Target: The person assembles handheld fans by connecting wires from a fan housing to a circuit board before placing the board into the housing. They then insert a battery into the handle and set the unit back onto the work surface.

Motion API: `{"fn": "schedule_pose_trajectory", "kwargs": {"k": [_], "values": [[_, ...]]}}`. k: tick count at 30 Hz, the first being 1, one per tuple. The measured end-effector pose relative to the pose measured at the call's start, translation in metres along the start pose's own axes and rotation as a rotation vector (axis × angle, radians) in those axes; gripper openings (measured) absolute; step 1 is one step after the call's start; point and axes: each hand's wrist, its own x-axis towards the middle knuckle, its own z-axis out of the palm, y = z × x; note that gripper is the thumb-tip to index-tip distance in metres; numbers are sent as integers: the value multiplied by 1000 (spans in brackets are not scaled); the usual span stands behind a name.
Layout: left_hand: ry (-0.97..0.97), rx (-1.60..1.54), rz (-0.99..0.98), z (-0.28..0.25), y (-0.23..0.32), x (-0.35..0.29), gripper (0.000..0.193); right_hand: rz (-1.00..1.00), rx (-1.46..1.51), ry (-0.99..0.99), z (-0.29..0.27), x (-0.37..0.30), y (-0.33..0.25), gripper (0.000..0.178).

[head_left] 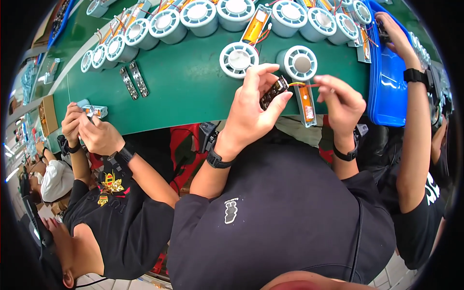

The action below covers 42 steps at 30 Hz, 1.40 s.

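My left hand [249, 113] grips a small dark circuit board [274, 94] by its edges, between the thumb and fingers. Thin red and yellow wires [296, 84] run from the board's end toward my right hand [342, 102]. There the thumb and forefinger close on the end of a red wire. Between the hands, a narrow light-blue holder with an orange battery [306, 100] sits at the table's near edge. It adjoins a round light-blue housing [300, 64] with a slotted rim and a silver centre. A second such housing [239, 60] stands beyond my left fingers.
Several more round housings [198, 17] with wired battery holders line the back of the green table [183, 82]. Two circuit boards [134, 81] lie left. A co-worker's hands [94, 129] hold a part at the left; another's hand [396, 36] reaches into a blue bin [388, 104] at the right.
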Motion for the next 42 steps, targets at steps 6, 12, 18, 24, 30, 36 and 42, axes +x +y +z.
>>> {"fn": "schedule_pose_trajectory", "kwargs": {"k": [6,12,18,24,30,36,42], "values": [[-63,97,13,-4,9,-4,36,135,131,117,24,10,-11,25],[-28,214,313,2,9,1,39,-124,-121,-195,8,34,-14,24],[0,82,276,6,4,2,39,-125,-186,-302,4,37,-18,23],[-52,133,345,2,3,6,37,-221,-190,-313,2,40,-11,25],[-48,241,399,-2,4,8,36,-353,-270,-250,2,35,-13,23],[-71,143,425,3,5,15,35,-346,-295,-126,4,16,-8,23],[-78,84,394,4,1,16,32,-181,-172,16,12,-5,15,19]]}}
